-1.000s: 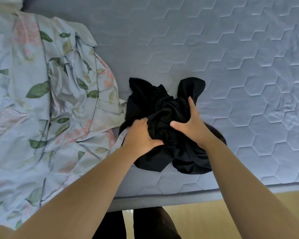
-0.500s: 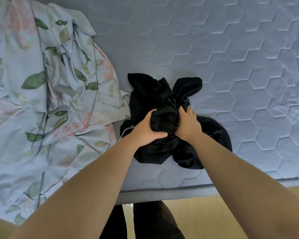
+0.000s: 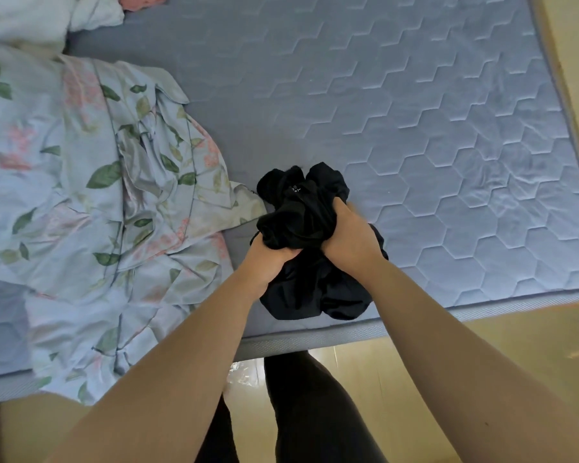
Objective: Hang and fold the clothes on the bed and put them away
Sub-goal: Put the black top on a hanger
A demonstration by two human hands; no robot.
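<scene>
At the far left a crumpled white cloth (image 3: 30, 18) lies on the bed, and nearer, a rumpled pale-blue bedcover printed with green leaves and pink flowers (image 3: 81, 195) spreads over the left part of the bed down to its near edge. Just right of the cover's corner is the left hand (image 3: 271, 259). Its bare forearm reaches up from the near left, and its fingers are curled tight round the lower left of a bunched black fabric garment (image 3: 301, 225). The garment sits close to the near edge of the bed, its loose folds trailing down between the two wrists. The right hand (image 3: 351, 238) is back uppermost, its forearm coming in from the near right, and it clutches the bundle's right side with its fingers dug into the cloth. The two hands almost meet. To the right stretches the grey-blue quilted mattress with hexagon stitching (image 3: 432, 128), and beyond its edge a pale wooden floor (image 3: 482, 345).
</scene>
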